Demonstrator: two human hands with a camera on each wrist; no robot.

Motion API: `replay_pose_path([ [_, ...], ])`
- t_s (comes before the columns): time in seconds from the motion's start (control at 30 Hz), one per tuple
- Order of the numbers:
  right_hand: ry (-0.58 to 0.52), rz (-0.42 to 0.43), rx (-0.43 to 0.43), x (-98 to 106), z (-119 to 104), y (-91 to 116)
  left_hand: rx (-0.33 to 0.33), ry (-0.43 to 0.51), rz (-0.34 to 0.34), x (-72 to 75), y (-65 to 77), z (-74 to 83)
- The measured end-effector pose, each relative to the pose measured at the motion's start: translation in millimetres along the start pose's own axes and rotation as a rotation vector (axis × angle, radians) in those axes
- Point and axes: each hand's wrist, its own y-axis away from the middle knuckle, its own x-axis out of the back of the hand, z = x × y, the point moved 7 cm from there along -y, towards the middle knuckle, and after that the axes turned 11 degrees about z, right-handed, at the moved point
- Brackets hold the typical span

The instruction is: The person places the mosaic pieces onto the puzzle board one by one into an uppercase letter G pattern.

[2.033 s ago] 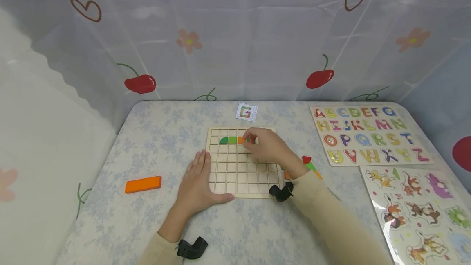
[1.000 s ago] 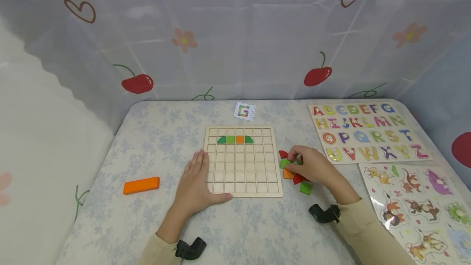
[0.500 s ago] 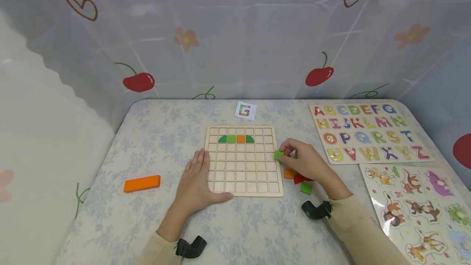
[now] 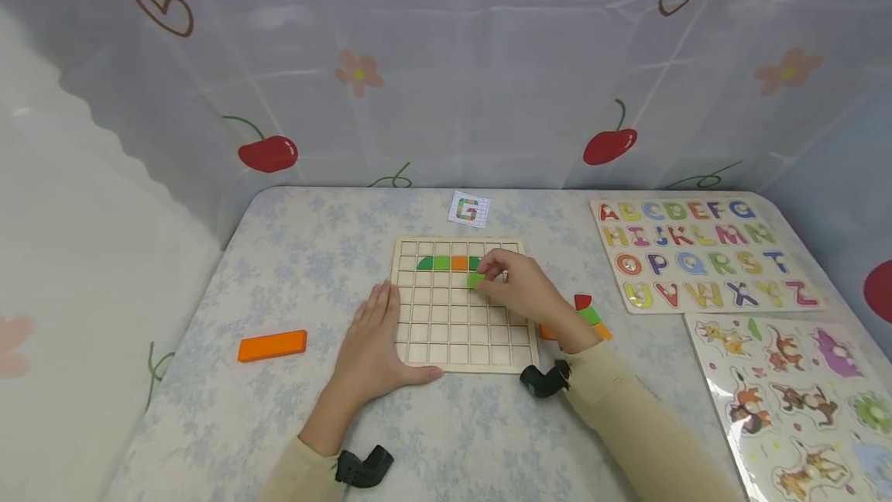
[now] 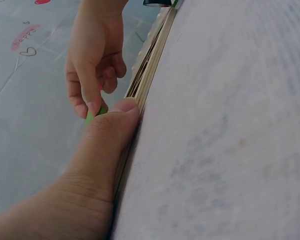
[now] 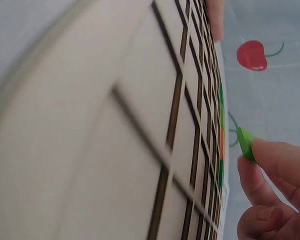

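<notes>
A wooden grid board (image 4: 446, 314) lies mid-table. In its second row sit a dark green rounded piece (image 4: 426, 263), a light green square (image 4: 442, 263), an orange square (image 4: 460, 263) and another dark green piece, partly covered by fingers. My right hand (image 4: 519, 283) pinches a light green square block (image 4: 475, 280) over the board, just below that row; the right wrist view shows this block (image 6: 246, 143) between thumb and finger, off the surface. My left hand (image 4: 369, 343) rests along the board's left and front edges, fingers straight and thumb spread.
Loose coloured pieces (image 4: 589, 315) lie right of the board, partly behind the right wrist. A small pattern card (image 4: 470, 209) lies behind it. An orange bar (image 4: 272, 345) is at left. An alphabet board (image 4: 704, 254) and an animal puzzle (image 4: 787, 401) occupy the right side.
My right hand leaves a dark green piece in the row, goes to the loose pieces, picks up a light green square and carries it left over the board. My left hand stays put.
</notes>
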Motion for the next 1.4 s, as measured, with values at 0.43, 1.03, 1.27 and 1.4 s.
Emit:
replay_pose_path([
  [0.43, 0.029, -0.046, -0.030, -46.1, -21.2, -31.8, -0.008, 0.001, -0.010, -1.7, 0.4, -1.0],
  [1.03, 0.223, -0.079, 0.073, -70.8, -44.3, -32.0, -0.024, 0.004, 0.000, -2.5, 0.1, -0.7],
  [1.27, 0.155, -0.149, 0.077, -64.5, -45.2, -17.0, -0.021, 0.001, 0.004, -1.1, 0.9, -1.0],
  [1.4, 0.149, -0.120, 0.072, -48.0, -44.8, -7.0, -0.015, 0.002, 0.001, -1.5, 1.0, -1.3],
])
